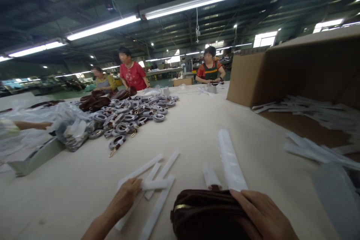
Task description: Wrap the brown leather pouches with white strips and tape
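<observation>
At the lower left, my left hand (128, 197) is closed on one white strip (154, 184) from a loose group of several white strips (157, 210) on the table. My right hand (263, 213) lies with its fingers closed over the right side of a dark brown bag (208, 213) with a gold zipper. Its fingertips touch the near end of a wide white wrapped strip (230, 159) that stretches away from the bag. A short white wrapped piece (211, 177) sticks out behind the bag's top edge.
Many coiled straps (137, 112) are heaped at the left, beside plastic bags (74, 131) and a grey-green box (36, 157). A cardboard box (250, 78) with white strips stands right. Co-workers (132, 73) stand beyond the table (194, 127); another person's arm (32, 125) reaches in from the left.
</observation>
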Tool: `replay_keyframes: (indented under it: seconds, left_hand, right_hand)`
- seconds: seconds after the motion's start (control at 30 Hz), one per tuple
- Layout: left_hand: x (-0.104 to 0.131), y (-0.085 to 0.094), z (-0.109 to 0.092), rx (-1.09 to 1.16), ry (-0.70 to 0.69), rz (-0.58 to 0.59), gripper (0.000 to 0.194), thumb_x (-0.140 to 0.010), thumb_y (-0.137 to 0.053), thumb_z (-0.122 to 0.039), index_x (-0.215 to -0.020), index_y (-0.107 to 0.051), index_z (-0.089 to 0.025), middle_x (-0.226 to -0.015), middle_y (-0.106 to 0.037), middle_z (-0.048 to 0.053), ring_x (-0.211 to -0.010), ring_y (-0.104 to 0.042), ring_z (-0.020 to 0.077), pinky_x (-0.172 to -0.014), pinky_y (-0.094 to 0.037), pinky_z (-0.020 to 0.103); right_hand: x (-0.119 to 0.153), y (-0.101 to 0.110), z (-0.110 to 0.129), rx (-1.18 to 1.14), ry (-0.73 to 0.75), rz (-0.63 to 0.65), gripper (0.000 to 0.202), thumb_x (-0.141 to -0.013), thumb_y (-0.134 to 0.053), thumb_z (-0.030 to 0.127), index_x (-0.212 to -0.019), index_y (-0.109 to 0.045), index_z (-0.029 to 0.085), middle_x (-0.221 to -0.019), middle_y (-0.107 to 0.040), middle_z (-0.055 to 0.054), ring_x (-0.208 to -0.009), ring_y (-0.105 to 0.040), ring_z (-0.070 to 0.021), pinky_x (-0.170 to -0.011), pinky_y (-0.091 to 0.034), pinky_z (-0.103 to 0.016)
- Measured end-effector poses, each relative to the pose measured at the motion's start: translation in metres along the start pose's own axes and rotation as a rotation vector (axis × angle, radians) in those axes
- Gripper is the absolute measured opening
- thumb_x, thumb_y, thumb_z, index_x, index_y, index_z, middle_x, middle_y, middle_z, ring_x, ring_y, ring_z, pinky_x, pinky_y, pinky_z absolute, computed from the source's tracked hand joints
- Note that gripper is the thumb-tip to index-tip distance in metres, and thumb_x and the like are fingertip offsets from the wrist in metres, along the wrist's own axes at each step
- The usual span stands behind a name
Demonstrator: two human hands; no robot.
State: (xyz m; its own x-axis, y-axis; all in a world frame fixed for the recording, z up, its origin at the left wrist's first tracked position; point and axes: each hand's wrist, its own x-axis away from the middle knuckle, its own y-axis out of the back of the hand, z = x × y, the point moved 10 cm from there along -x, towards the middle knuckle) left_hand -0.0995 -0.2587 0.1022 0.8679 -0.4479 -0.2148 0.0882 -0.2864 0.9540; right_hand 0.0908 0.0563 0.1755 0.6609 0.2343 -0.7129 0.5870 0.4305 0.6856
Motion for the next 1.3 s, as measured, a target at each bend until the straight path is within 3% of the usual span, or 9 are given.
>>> replay_keyframes:
  seconds: [0.1,0.17,0.3,0.43,0.53,0.7,0.93,1.1,1.3]
  left_hand:
    - [0.005,0.017,0.007,0.148,0.033,-0.061,0.027,-0.081,-0.047,-0.039,-0.067,-0.061,-0.021,-0.067,-0.063,0.000,-0.062,-0.063,0.0151,-0.059,-0.051,0.022]
    - [0.004,0.045,-0.012,0.235,-0.006,-0.142,0.030,-0.079,-0.053,-0.049,-0.067,-0.062,-0.022,-0.062,-0.060,-0.003,-0.056,-0.061,0.0125,-0.053,-0.049,0.017]
    - [0.008,0.113,-0.113,0.339,-0.338,-0.389,0.023,-0.082,-0.057,-0.046,-0.083,-0.064,-0.024,-0.079,-0.063,-0.003,-0.066,-0.063,0.0084,-0.062,-0.048,0.009]
    - [0.009,0.103,-0.222,0.333,-0.609,-0.290,0.017,-0.090,-0.047,-0.021,-0.100,-0.061,-0.022,-0.082,-0.059,0.001,-0.070,-0.059,0.0068,-0.062,-0.047,0.010]
    - [0.006,0.078,-0.260,0.292,-0.688,-0.277,0.021,-0.089,-0.044,-0.014,-0.100,-0.061,-0.020,-0.081,-0.059,0.003,-0.070,-0.057,0.0093,-0.060,-0.047,0.015]
    - [0.003,0.059,-0.269,0.332,-0.735,-0.236,0.024,-0.087,-0.041,-0.009,-0.098,-0.060,-0.019,-0.079,-0.059,0.004,-0.075,-0.056,0.0131,-0.064,-0.049,0.021]
    - [0.027,0.047,-0.262,0.020,-0.713,-0.607,0.024,-0.090,-0.040,-0.030,-0.099,-0.058,-0.018,-0.102,-0.059,0.013,-0.097,-0.056,0.0244,-0.074,-0.049,0.036]
    - [0.031,0.021,-0.266,-0.176,-0.690,-0.662,0.024,-0.088,-0.034,-0.016,-0.101,-0.056,-0.014,-0.107,-0.062,0.014,-0.097,-0.058,0.0251,-0.079,-0.046,0.038]
    - [0.016,0.011,-0.270,-0.269,-0.664,-0.407,0.043,-0.090,-0.040,-0.036,-0.122,-0.044,-0.008,-0.094,-0.066,0.009,-0.078,-0.061,0.0198,-0.068,-0.047,0.032]
  right_hand:
    - [-0.003,0.004,0.002,-0.010,-0.015,-0.038,0.033,-0.096,-0.043,0.026,-0.126,-0.050,0.016,-0.100,-0.062,-0.012,-0.091,-0.060,-0.0229,-0.077,-0.053,-0.033]
    - [-0.003,0.007,0.004,-0.017,0.003,-0.069,0.034,-0.097,-0.040,0.027,-0.127,-0.050,0.015,-0.101,-0.062,-0.012,-0.091,-0.060,-0.0225,-0.077,-0.053,-0.032]
    - [0.005,0.007,-0.007,-0.054,-0.150,-0.026,0.050,-0.094,-0.045,0.033,-0.138,-0.032,0.012,-0.116,-0.058,-0.014,-0.105,-0.057,-0.0233,-0.087,-0.053,-0.032]
    - [0.018,0.012,-0.024,-0.198,-0.356,-0.092,0.066,-0.091,-0.050,0.044,-0.142,-0.019,0.014,-0.123,-0.053,-0.015,-0.111,-0.055,-0.0248,-0.090,-0.052,-0.034]
    - [0.018,0.020,-0.030,-0.355,-0.369,-0.202,0.055,-0.092,-0.049,0.041,-0.136,-0.028,0.016,-0.121,-0.051,-0.016,-0.112,-0.053,-0.0250,-0.090,-0.051,-0.035]
    - [0.004,0.030,-0.018,-0.376,-0.223,-0.231,0.015,-0.091,-0.049,0.018,-0.105,-0.055,0.021,-0.105,-0.051,-0.009,-0.102,-0.055,-0.0197,-0.085,-0.052,-0.027]
    - [0.003,0.019,-0.010,-0.300,-0.183,-0.123,0.021,-0.092,-0.051,0.029,-0.110,-0.051,0.017,-0.113,-0.051,-0.012,-0.104,-0.056,-0.0198,-0.086,-0.052,-0.026]
    - [0.010,0.008,-0.009,-0.164,-0.142,-0.087,0.021,-0.093,-0.052,0.026,-0.111,-0.052,0.016,-0.113,-0.054,-0.013,-0.104,-0.055,-0.0216,-0.087,-0.052,-0.032]
    - [0.013,0.013,-0.003,-0.154,-0.058,-0.139,0.022,-0.095,-0.048,0.028,-0.113,-0.050,0.014,-0.111,-0.054,-0.015,-0.102,-0.055,-0.0222,-0.084,-0.053,-0.034]
